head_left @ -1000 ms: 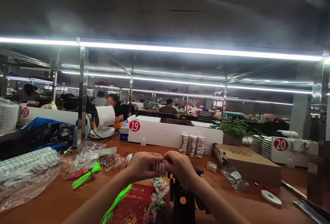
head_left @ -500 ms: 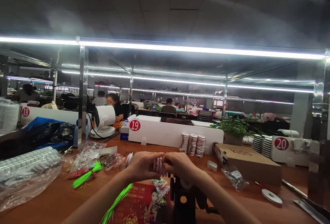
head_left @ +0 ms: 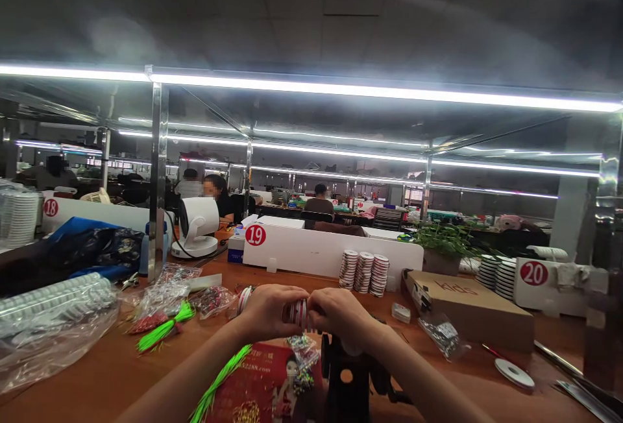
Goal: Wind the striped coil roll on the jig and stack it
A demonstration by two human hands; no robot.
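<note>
both bare hands close on a small red-and-white striped spool (head_left: 298,313) just above the counter (head_left: 104,371): the left hand (head_left: 269,312) and right hand (head_left: 338,314) meet around it, their fingers (head_left: 317,303) curled narrowly on its sides, leaving only a sliver of stripes showing. it looks light and fairly stiff, perhaps slippery if the wound surface is smooth, and seems best taken by its edges. beneath the wrists stands a black clamp stand (head_left: 346,377), beside a red printed flyer (head_left: 257,387) crossed by a bunch of neon green strands (head_left: 219,381). to the left lie a green tassel (head_left: 163,327), a small plastic bag of beads (head_left: 211,301) and a large clear bag of white coils (head_left: 48,326). to the right sit a cardboard box (head_left: 462,313) and a bag of silver pieces (head_left: 442,335). farther off, stacked striped spools (head_left: 364,274) stand against a white panel numbered 19 (head_left: 331,257), while a seated co-worker (head_left: 217,199) is partly hidden behind a white desk fan (head_left: 195,227).
</note>
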